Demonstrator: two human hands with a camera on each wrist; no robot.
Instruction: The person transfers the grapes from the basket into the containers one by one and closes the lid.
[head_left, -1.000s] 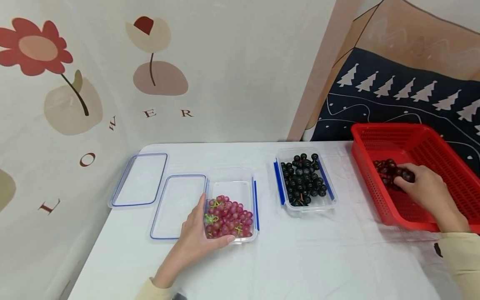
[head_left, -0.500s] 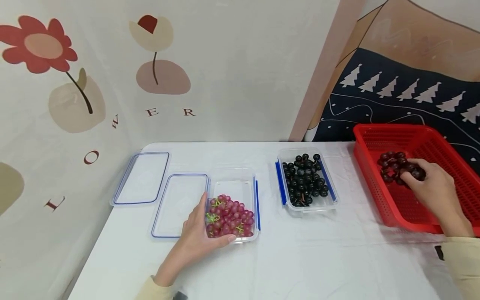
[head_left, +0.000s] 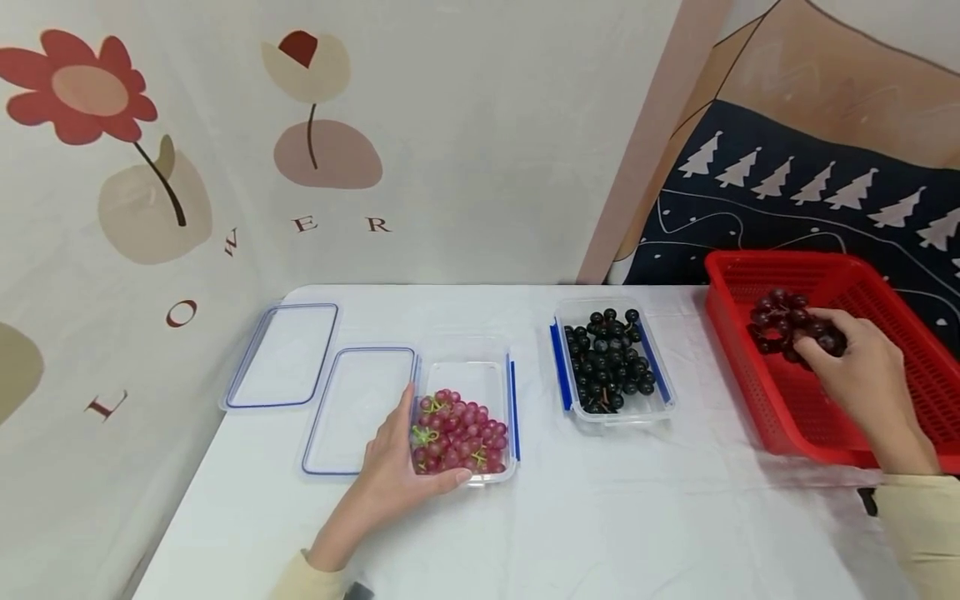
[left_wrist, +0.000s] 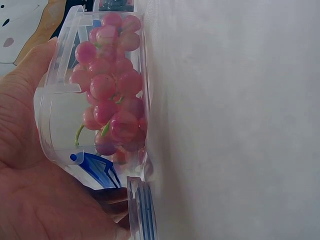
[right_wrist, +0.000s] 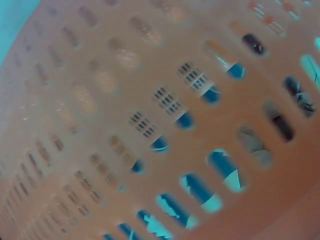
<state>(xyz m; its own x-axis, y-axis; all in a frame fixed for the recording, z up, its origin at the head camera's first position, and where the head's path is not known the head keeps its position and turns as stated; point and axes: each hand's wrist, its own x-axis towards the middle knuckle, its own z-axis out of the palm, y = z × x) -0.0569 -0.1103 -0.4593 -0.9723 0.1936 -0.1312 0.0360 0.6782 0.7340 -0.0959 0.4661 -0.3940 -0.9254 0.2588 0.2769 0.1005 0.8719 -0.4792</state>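
While our right hand (head_left: 862, 375) grips a dark grape bunch (head_left: 787, 325) lifted above the red basket (head_left: 885, 417), fingers curled round it, our left hand (head_left: 397, 483) cups the near corner of the clear box (head_left: 468, 367) of pink grapes (head_left: 459, 433) on the bench (head_left: 600, 517). Black grapes (head_left: 609, 360) fill a second box between them; two lids (head_left: 356, 412) lie left.

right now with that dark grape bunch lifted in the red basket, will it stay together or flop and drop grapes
The dark bunch probably hangs loosely: the right hand pinches it at one side and the rest spreads out over the basket. The round grapes would likely roll if any came off. It looks light, since the fingers alone carry it.
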